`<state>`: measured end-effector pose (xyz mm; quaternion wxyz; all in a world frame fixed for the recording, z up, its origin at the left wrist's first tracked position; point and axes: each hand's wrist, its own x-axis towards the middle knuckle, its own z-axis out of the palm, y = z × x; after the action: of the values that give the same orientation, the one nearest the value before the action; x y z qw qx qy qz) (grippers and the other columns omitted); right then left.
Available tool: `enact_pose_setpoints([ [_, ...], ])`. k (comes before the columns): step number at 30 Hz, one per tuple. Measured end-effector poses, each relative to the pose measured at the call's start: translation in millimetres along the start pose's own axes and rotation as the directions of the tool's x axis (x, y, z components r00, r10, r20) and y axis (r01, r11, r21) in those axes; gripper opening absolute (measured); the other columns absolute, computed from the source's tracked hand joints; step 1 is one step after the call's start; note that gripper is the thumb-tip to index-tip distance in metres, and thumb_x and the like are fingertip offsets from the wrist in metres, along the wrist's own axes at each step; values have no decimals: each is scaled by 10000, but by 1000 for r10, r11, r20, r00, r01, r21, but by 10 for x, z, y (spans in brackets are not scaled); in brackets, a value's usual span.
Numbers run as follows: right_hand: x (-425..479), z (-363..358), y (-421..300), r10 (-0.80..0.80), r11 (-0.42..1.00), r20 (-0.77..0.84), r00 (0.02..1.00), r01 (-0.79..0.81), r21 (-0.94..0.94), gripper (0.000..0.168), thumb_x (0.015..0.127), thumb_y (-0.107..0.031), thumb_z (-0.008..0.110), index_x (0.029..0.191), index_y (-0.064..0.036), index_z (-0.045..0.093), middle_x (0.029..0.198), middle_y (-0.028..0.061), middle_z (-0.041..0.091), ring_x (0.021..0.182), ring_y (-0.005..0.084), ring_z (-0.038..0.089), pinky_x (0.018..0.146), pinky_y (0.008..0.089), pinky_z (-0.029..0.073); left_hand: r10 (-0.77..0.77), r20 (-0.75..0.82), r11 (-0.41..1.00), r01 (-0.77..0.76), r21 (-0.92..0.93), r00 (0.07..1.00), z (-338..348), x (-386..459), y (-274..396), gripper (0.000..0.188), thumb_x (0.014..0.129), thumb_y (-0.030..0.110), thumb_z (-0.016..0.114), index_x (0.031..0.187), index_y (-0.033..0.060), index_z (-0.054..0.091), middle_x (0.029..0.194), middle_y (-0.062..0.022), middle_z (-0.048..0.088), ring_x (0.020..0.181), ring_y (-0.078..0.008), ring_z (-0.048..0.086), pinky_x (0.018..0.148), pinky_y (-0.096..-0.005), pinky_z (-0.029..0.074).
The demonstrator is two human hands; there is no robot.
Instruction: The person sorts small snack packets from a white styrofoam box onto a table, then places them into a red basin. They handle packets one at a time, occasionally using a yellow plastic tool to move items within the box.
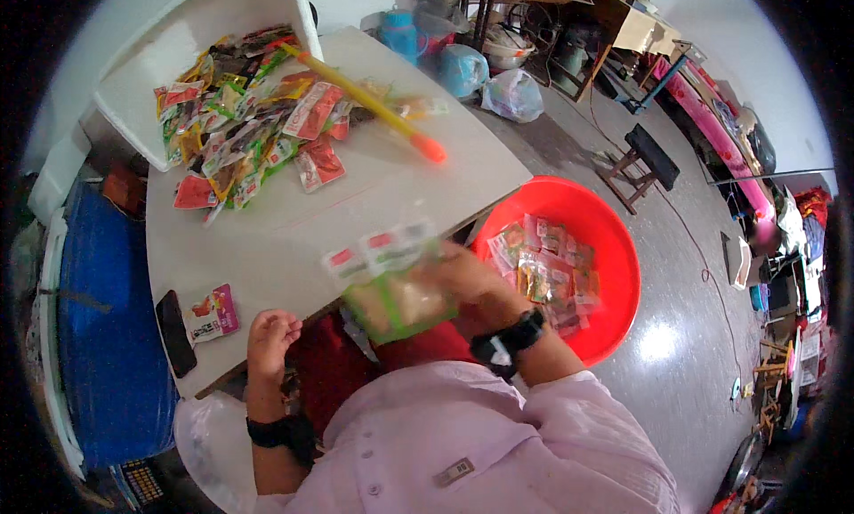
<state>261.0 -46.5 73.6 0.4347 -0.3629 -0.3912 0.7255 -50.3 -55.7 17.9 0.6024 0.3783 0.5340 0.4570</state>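
Observation:
My right hand (444,274) is shut on a pair of small green-and-white food packets (393,300), held over my lap at the table's front edge; motion blurs both. My left hand (272,340) is at the table edge further left, its fingers curled in and nothing visible in them. Near it on the white table (280,260) lie a pink-and-white packet (213,314) and a black smartphone (175,334). A heap of mixed food packets (240,133) spills from a tipped white foam box (127,100). To my right, a red plastic tub (617,267) holds several packets (544,267).
A yellow stick with orange ends (373,100) lies across the heap and the table. Beyond the table are a blue jug (399,37) and tied plastic bags (514,95). A black-topped stool (650,157) stands on the floor at right. A calculator (140,482) is at lower left.

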Motion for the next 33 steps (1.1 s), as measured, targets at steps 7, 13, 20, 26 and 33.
enact_pose_setpoints([
  [7,-690,-1344,-128,-88,991,-319,944,51,-120,317,737,-24,490,1053,-8,481,967,44,541,848,142,519,763,278,420,263,53,910,-266,318,963,-165,108,-187,112,807,139,479,867,44,479,792,-38,501,714,-135,517,599,-250,437],
  [13,-1042,-2232,437,-225,819,-594,772,-180,-545,277,718,-11,483,993,-3,513,894,38,554,786,140,520,723,268,419,207,30,940,-207,270,978,-188,120,-176,113,802,129,486,881,48,475,795,-33,503,709,-129,515,590,-251,432],
  [20,-1068,-3515,2221,10,147,-692,722,-685,-713,258,686,-158,539,894,-5,543,849,160,584,804,259,565,668,365,446,226,77,931,-239,278,971,-215,148,-231,114,803,125,487,892,55,476,818,-36,511,724,-132,520,593,-250,432],
  [26,-952,-3627,2367,-109,-58,-655,748,-663,-747,314,667,-246,540,772,50,546,752,254,563,753,353,571,651,411,454,83,-36,980,-75,182,996,-75,64,-72,117,798,139,499,883,60,484,812,-33,517,721,-133,521,594,-254,434],
  [33,-370,-2434,1570,-167,362,-708,686,-625,-691,547,666,-397,583,957,56,487,884,245,553,834,359,543,699,406,430,5,-85,988,8,157,996,-102,21,-71,114,799,138,496,875,53,487,788,-38,520,715,-127,518,595,-254,439],
])
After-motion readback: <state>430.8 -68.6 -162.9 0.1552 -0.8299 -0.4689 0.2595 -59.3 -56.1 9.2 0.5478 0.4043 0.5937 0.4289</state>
